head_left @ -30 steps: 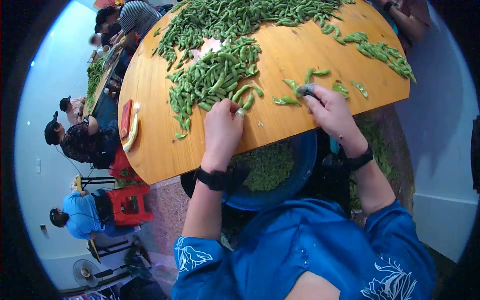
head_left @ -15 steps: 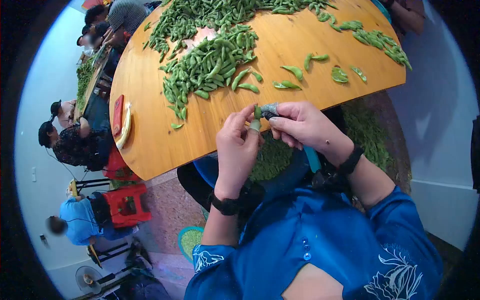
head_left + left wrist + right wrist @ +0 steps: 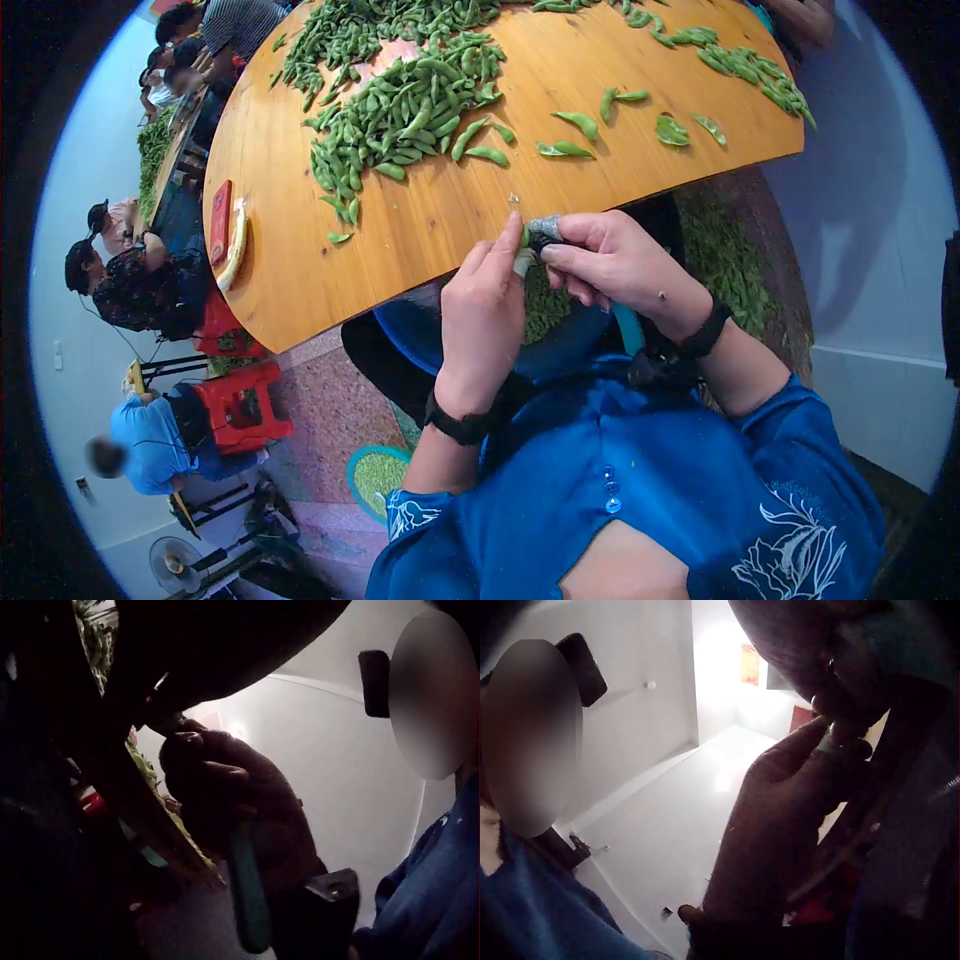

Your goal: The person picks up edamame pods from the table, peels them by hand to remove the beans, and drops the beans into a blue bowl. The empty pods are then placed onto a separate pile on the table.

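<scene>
Over the table's (image 3: 370, 270) near edge, the left hand (image 3: 480, 325) pinches a green pod (image 3: 524, 237), mostly hidden by its fingers. Close against it, the right hand (image 3: 625, 262) has a grey covering on a fingertip and grips a tool with a teal handle (image 3: 628, 328); its working end cannot be made out. In the dark left wrist view the handle (image 3: 250, 892) hangs below the curled fingers of the right hand (image 3: 240, 787). The left hand (image 3: 769, 802) meets the other hand in the right wrist view. Below both lies a blue basin (image 3: 405, 340) of green pieces.
A heap of pods (image 3: 400, 120) covers the table's far left part, with loose pods (image 3: 580, 124) to its right. A red box (image 3: 221, 222) and a pale curved object (image 3: 235, 245) lie at the left edge. People and red stools (image 3: 240, 408) are farther left.
The left hand has come away from the heap's edge with a pod. From the loose pods, the right hand has moved left and nearer the body, and the two hands now meet.
</scene>
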